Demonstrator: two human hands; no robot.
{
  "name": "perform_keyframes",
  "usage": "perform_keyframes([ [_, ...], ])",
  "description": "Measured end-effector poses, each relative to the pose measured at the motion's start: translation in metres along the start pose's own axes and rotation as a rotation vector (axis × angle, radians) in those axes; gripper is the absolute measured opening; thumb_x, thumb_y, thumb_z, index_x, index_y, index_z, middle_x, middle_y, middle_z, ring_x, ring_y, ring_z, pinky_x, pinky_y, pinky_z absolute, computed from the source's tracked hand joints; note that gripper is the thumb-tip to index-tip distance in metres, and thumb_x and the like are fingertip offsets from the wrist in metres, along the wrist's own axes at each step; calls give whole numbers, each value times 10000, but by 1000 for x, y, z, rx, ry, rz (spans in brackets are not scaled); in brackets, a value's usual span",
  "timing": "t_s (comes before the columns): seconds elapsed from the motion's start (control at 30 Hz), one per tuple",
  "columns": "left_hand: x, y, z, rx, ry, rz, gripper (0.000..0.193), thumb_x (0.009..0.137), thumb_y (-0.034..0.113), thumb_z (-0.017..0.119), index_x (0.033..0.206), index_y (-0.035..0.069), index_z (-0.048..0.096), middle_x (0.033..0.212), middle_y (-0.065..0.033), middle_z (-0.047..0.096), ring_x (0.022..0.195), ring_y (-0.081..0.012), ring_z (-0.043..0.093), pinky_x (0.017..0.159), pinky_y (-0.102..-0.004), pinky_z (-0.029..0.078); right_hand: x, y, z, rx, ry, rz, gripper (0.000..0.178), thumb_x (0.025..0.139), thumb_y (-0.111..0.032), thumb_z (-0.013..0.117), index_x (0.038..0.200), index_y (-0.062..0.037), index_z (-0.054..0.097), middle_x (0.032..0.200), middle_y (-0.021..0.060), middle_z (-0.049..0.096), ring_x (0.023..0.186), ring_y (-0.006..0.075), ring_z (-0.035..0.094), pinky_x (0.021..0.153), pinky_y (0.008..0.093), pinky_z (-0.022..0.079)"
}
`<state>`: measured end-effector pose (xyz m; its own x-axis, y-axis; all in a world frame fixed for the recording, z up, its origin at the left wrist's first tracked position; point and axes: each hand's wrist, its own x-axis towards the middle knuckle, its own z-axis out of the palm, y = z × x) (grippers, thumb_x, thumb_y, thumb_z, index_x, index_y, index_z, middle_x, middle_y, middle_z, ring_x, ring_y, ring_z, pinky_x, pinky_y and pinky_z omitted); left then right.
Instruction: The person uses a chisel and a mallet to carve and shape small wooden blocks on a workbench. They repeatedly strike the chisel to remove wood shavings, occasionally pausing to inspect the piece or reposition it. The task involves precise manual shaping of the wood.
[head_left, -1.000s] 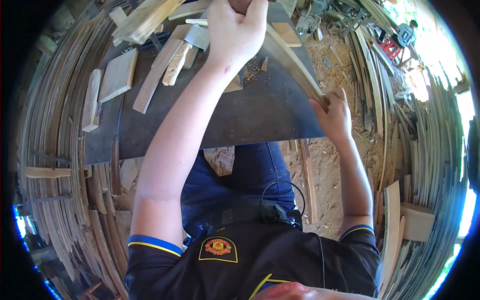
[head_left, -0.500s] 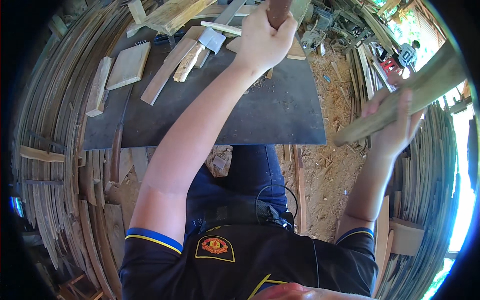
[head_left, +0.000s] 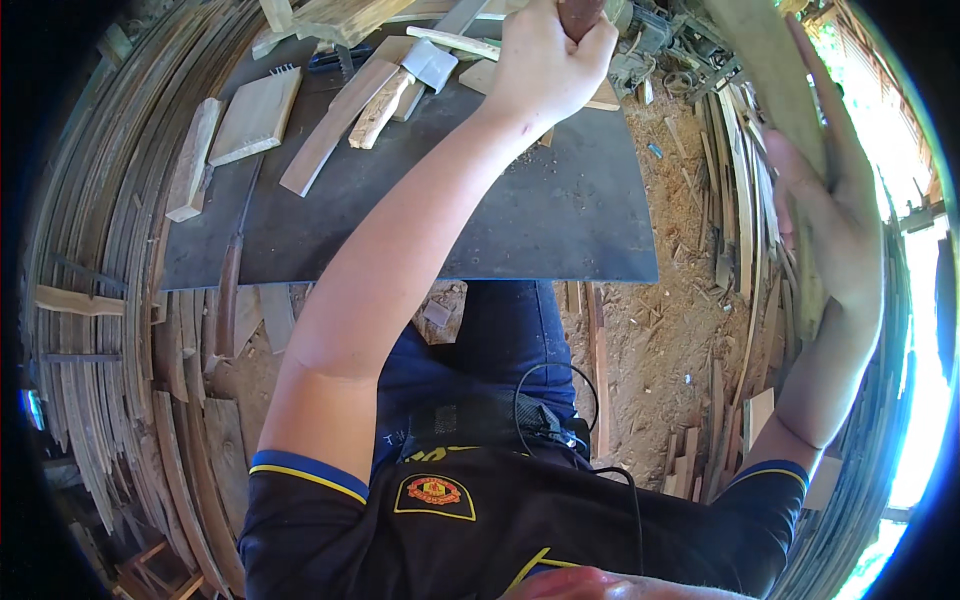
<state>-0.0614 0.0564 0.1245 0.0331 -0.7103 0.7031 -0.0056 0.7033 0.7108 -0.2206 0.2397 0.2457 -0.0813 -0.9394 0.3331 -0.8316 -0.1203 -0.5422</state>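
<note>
At the far middle, my left hand [head_left: 556, 62] is closed round a brown handle [head_left: 580, 14]; whatever the handle belongs to is out of the picture. My right hand [head_left: 838, 205], raised at the right, holds a long, slightly curved piece of wood [head_left: 765, 60] between thumb and fingers. That piece stands nearly upright in the view, its upper end cut off by the picture's rim. Below my left hand lies a dark tabletop [head_left: 420, 225]. On it, left of that hand, rests a tool with a grey square metal head [head_left: 430, 66] and a rough wooden handle [head_left: 376, 118].
On the table's left lie a flat board with prongs [head_left: 256, 118], a wooden block [head_left: 195, 165] and a narrow strip [head_left: 335, 130]. A saw [head_left: 235, 240] lies by the left edge. Stacked planks [head_left: 95, 220] line the left side. Wood shavings cover the floor [head_left: 660, 350].
My right hand has moved right and outward, swinging the wooden piece from a slant to nearly upright. My left hand has shifted slightly right, still gripping the handle.
</note>
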Motion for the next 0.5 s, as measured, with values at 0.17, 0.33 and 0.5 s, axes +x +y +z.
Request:
perform_keyframes([
  [0.17, 1, -13, -1, 69, 105, 108, 231, 933, 201, 637, 934, -29, 621, 639, -194, 610, 594, -333, 668, 544, -425, 469, 10, -14, -28, 10, 128, -101, 673, 1016, -210, 638, 1599, -94, 324, 816, 19, 606, 518, 44, 455, 454, 204, 375],
  [0.33, 0, 0, -7, 71, 44, -44, 247, 942, 208, 627, 898, -35, 616, 616, -208, 589, 608, -354, 674, 546, -444, 462, 18, -36, -36, -42, 201, -216, 669, 1014, -216, 640, 1594, -95, 330, 815, 21, 606, 516, 48, 456, 455, 206, 377],
  [0.5, 1, 0, -3, 65, 56, 39, 214, 949, 185, 611, 925, -27, 616, 648, -209, 600, 638, -351, 685, 559, -429, 471, 10, -19, -25, -128, 63, -114, 665, 1012, -221, 641, 1589, -95, 337, 814, 23, 605, 515, 51, 457, 456, 208, 380],
])
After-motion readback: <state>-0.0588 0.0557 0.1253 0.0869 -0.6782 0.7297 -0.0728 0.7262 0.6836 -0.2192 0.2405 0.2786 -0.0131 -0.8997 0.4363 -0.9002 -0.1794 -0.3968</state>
